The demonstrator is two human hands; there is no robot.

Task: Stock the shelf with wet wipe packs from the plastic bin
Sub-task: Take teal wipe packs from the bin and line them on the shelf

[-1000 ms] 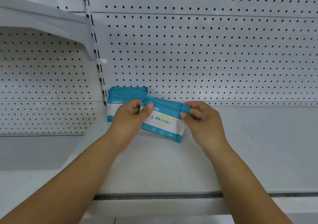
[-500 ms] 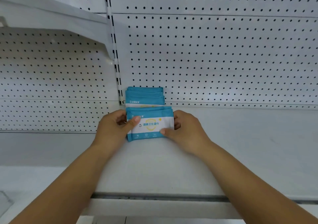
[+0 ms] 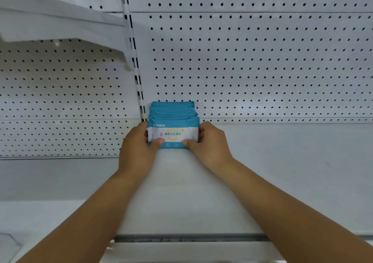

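Gripping the front pack [image 3: 173, 133] by its left edge, the left hand [image 3: 139, 147] is pressing its thumb on the lower part of the pack's face, with the fingers curling round the side out of view. The right hand [image 3: 210, 145] is clamping the opposite edge in the same manner, thumb on the lower right of the face and fingers wrapping behind. The front pack is standing upright on the shelf [image 3: 282, 171], face toward the camera, and is touching the row of packs [image 3: 172, 109] lined up behind it. That row is sitting at the rear left corner of the shelf, reaching back to the pegboard panel [image 3: 262, 70] and lying just beside the slotted upright [image 3: 137, 76]. The pack face is showing a teal band along the top, a white band across the middle and a teal strip along the bottom. A small white logo with brand lettering is showing at the upper left of the teal band, but it is too blurred to read. A line of blue Chinese characters is running across the white band over a yellow ring graphic; the characters are not resolving clearly enough to be read with certainty. Small white icons are showing on the bottom strip, also illegible. An upper shelf [image 3: 50, 24] is projecting at the upper left.
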